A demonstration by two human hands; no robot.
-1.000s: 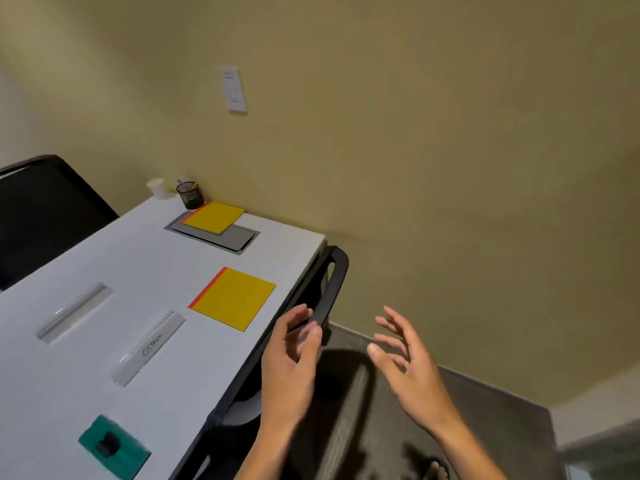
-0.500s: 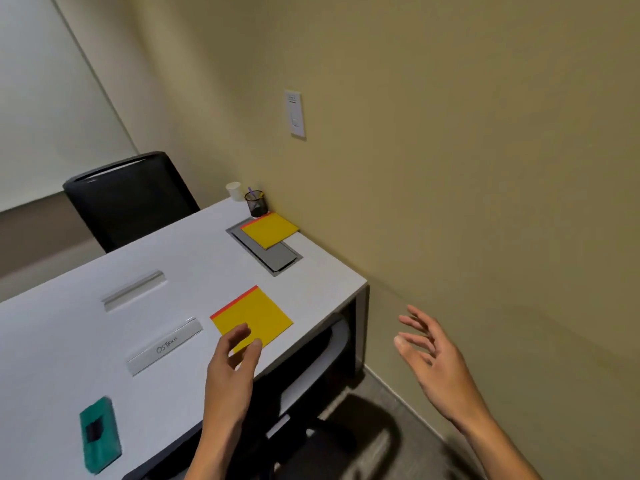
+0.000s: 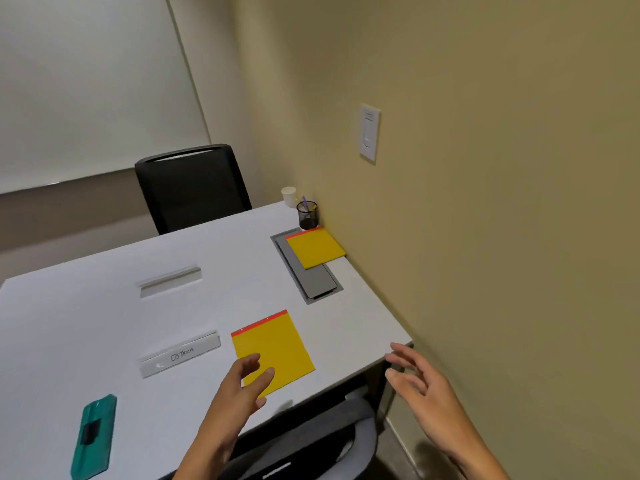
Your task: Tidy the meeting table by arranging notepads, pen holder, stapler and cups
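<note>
Reaching for the near notepad [image 3: 272, 351] on the white meeting table [image 3: 86, 327], left hand [image 3: 239, 386] fingers loosely spread and empty over its near corner; right hand [image 3: 420, 386] open, empty, off the table's right edge.

Best done flat-palmed, sliding square to the edge rather than pinching a corner. Counted: two yellow notepads, the far notepad [image 3: 315, 247] by the wall; one pen holder [image 3: 307, 215]; one cup [image 3: 289, 196]; two name plates; one green stapler-like item [image 3: 93, 436], near left.
</note>
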